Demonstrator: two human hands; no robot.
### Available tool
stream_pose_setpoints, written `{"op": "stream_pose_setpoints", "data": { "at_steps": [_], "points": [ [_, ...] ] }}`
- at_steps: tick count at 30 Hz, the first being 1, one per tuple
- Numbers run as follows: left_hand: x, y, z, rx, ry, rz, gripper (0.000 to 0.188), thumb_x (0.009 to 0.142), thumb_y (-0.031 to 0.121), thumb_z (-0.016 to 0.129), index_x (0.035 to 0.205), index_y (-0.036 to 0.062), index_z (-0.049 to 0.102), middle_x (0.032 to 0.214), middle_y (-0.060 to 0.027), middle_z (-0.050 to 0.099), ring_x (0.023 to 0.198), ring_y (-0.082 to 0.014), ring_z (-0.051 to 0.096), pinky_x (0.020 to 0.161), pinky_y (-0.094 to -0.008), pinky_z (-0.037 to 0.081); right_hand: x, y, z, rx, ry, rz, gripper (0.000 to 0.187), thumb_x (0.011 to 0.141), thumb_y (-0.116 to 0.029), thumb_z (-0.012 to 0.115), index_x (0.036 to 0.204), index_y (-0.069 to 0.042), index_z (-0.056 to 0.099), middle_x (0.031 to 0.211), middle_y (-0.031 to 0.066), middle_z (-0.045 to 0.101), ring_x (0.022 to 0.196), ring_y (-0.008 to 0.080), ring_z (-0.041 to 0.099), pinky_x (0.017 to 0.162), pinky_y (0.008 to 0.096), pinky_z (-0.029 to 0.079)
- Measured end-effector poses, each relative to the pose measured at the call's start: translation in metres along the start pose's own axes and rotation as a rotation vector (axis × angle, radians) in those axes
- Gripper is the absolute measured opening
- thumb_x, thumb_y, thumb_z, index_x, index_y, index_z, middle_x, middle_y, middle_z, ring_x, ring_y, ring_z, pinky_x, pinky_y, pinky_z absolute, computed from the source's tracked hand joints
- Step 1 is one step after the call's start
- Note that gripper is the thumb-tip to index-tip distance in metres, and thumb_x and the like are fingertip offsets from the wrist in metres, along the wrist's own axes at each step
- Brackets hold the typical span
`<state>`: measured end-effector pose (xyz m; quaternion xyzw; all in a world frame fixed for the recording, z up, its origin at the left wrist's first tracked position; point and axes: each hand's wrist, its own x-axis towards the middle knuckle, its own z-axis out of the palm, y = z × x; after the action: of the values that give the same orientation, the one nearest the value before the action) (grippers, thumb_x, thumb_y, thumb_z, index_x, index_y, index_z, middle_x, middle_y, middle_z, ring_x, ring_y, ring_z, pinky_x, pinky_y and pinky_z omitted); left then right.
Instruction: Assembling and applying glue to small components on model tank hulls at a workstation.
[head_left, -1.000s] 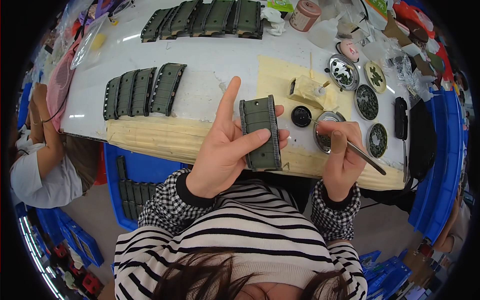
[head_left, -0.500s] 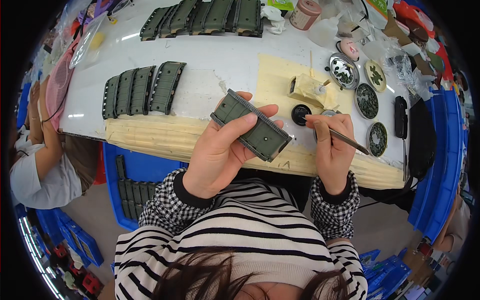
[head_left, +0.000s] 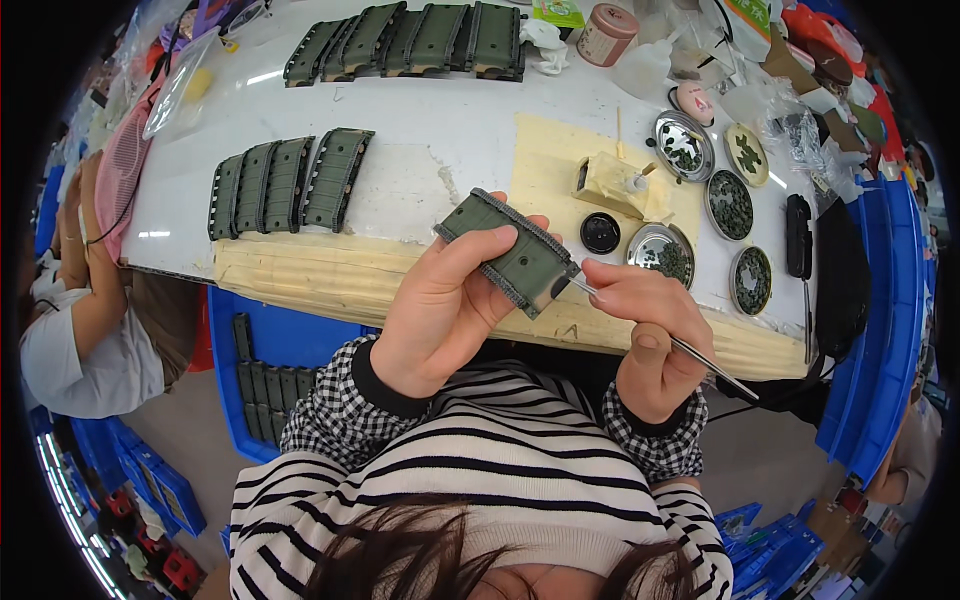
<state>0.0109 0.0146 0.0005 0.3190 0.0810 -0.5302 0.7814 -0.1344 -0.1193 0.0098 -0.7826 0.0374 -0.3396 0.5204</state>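
Tool [head_left: 718, 370] perhaps touching panel [head_left: 510, 264] edge; left hand [head_left: 432, 308], right hand [head_left: 668, 330] apart.

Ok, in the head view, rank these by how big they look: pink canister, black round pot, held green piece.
1. Held green piece
2. Pink canister
3. Black round pot
That's apparent size only; the first seems nearer the camera, so true sizes are unsure.
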Motion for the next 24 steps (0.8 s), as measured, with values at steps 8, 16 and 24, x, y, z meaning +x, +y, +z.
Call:
{"op": "stream_pose_setpoints", "data": {
  "at_steps": [8, 16, 24],
  "points": [
    [-0.002, 0.0006, 0.0012, 0.008, 0.0, -0.009, 0.041, 0.092, 0.006, 0.056, 0.131, 0.0051, 0.043, 0.121, -0.0169, 0.057, 0.114, -0.0284, 0.058, 0.096, -0.0406, 0.052, 0.0002, -0.0024, -0.0017, 0.012, -0.026, 0.05, 0.019, 0.093, -0.011, 0.058, 0.101, 0.003, 0.067, 0.102, 0.02, 0.07, 0.094, 0.0269, 0.067, 0.082, 0.0319, 0.051],
    [-0.0022, 0.0007, 0.0018, 0.026, -0.009, -0.011, 0.041, 0.092, 0.006, 0.055, 0.131, 0.0041, 0.042, 0.122, -0.017, 0.057, 0.114, -0.0284, 0.058, 0.096, -0.0405, 0.052, -0.0003, -0.0018, -0.0034, -0.035, -0.047, 0.048, 0.017, 0.091, -0.008, 0.058, 0.101, 0.003, 0.067, 0.101, 0.0191, 0.07, 0.092, 0.0266, 0.067, 0.081, 0.0316, 0.051],
    [-0.0006, -0.0005, -0.0008, 0.02, -0.017, -0.02, 0.04, 0.093, 0.007, 0.055, 0.131, 0.0047, 0.042, 0.12, -0.017, 0.057, 0.113, -0.0293, 0.059, 0.096, -0.0413, 0.051, 0.0012, -0.0015, -0.0027, -0.085, -0.054, -0.026, 0.015, 0.085, 0.001, 0.061, 0.098, 0.004, 0.067, 0.097, 0.0182, 0.07, 0.09, 0.0287, 0.069, 0.078, 0.0321, 0.054]
  ]
}}
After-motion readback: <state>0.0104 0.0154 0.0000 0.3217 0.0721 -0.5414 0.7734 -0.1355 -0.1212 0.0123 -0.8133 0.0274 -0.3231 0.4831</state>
